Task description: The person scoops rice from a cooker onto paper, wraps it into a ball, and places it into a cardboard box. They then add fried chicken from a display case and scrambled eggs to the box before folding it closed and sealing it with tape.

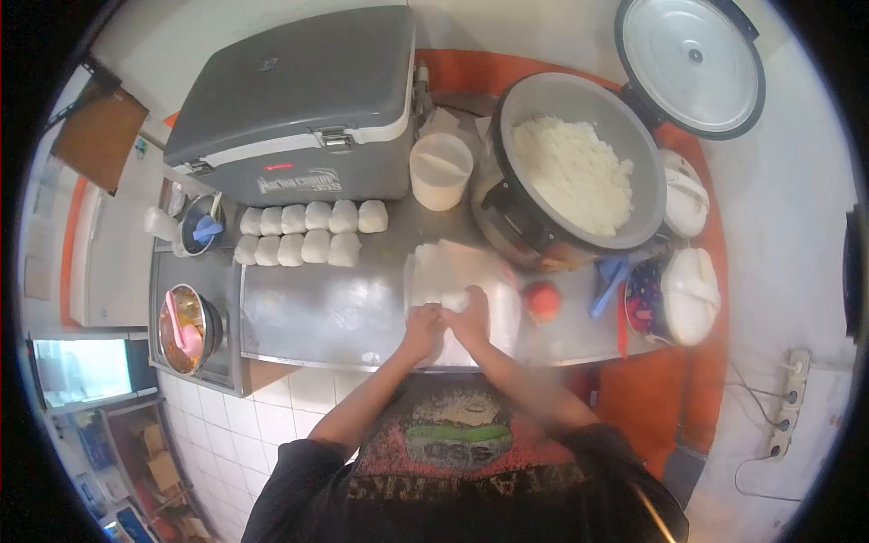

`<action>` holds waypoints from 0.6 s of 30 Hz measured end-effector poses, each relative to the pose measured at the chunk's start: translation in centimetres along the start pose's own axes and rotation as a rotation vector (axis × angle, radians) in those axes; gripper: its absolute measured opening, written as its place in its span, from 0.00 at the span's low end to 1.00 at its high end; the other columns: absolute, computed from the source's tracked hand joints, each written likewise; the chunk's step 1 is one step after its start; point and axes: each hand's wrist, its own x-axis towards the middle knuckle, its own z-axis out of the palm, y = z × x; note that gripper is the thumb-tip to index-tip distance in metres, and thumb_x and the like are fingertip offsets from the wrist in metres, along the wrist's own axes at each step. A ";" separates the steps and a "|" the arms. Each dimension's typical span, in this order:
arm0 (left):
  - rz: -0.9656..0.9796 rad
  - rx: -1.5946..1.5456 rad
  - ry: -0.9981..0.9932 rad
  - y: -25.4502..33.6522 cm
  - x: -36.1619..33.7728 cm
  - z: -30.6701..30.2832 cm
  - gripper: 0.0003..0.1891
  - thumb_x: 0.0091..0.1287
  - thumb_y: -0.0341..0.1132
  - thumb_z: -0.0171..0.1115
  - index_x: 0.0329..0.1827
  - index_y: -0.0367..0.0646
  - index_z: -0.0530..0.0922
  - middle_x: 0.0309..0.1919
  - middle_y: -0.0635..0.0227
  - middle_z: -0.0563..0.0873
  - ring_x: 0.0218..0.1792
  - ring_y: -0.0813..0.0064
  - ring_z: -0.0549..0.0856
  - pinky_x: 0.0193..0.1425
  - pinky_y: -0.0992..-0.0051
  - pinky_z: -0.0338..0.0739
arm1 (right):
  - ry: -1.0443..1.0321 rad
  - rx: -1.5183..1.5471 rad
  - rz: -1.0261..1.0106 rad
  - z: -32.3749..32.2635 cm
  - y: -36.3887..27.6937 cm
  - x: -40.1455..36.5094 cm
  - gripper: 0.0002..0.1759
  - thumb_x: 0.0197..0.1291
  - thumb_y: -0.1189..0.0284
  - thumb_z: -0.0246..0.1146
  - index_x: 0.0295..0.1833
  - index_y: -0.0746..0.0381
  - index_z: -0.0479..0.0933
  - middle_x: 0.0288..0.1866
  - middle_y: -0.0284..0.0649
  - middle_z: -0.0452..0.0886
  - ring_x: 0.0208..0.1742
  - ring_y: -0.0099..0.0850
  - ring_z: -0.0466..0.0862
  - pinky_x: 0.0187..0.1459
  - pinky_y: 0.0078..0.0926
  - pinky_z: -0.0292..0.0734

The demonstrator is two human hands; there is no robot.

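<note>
My left hand (423,331) and my right hand (468,319) are close together over a stack of white wrapping paper (502,303) at the counter's front edge. Both have their fingers closed around a small white bundle (454,300), mostly covered by the fingers; its contents do not show. Just right of my right hand lies a small red object (543,300), blurred, with a paler lower part. Two rows of white wrapped packets (318,216) sit at the back left, before the cooler. Behind the paper to the right, white rice (575,172) fills a large open rice cooker (510,213).
A grey cooler box (299,136) and a white plastic container (441,172) stand at the back. On the right are a blue utensil (608,288) and a white-lidded tub (690,299). A bowl of food (187,330) with a pink ladle (187,338) stands far left.
</note>
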 end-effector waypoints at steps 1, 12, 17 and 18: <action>-0.031 -0.089 0.017 0.5 0.1 -0.8 0.12 0.70 0.29 0.56 0.53 0.39 0.82 0.58 0.59 0.81 0.59 0.53 0.75 0.66 0.61 0.69 | -0.024 0.057 0.002 -0.6 -1.2 0.3 0.45 0.45 0.61 0.76 0.65 0.72 0.67 0.62 0.58 0.73 0.65 0.52 0.74 0.65 0.41 0.70; -0.298 -0.730 0.050 -3.1 1.3 -5.0 0.19 0.78 0.36 0.55 0.66 0.37 0.74 0.55 0.68 0.80 0.57 0.74 0.75 0.66 0.71 0.69 | -0.373 0.568 0.192 2.6 -6.0 4.6 0.45 0.43 0.65 0.80 0.65 0.66 0.66 0.58 0.52 0.78 0.57 0.40 0.81 0.54 0.33 0.79; -0.400 -1.145 0.386 -3.1 3.9 -6.0 0.22 0.77 0.36 0.56 0.71 0.39 0.69 0.56 0.67 0.81 0.53 0.74 0.80 0.60 0.72 0.75 | -0.375 0.579 0.451 5.8 -13.9 7.8 0.51 0.43 0.68 0.81 0.72 0.61 0.62 0.62 0.53 0.75 0.58 0.43 0.80 0.49 0.37 0.82; -0.388 -1.310 0.414 -2.5 4.4 -6.5 0.23 0.76 0.36 0.56 0.72 0.40 0.68 0.56 0.67 0.81 0.52 0.74 0.81 0.58 0.72 0.76 | -0.337 0.439 0.385 7.5 -13.9 8.3 0.51 0.43 0.67 0.81 0.73 0.61 0.62 0.63 0.53 0.75 0.59 0.43 0.80 0.50 0.39 0.82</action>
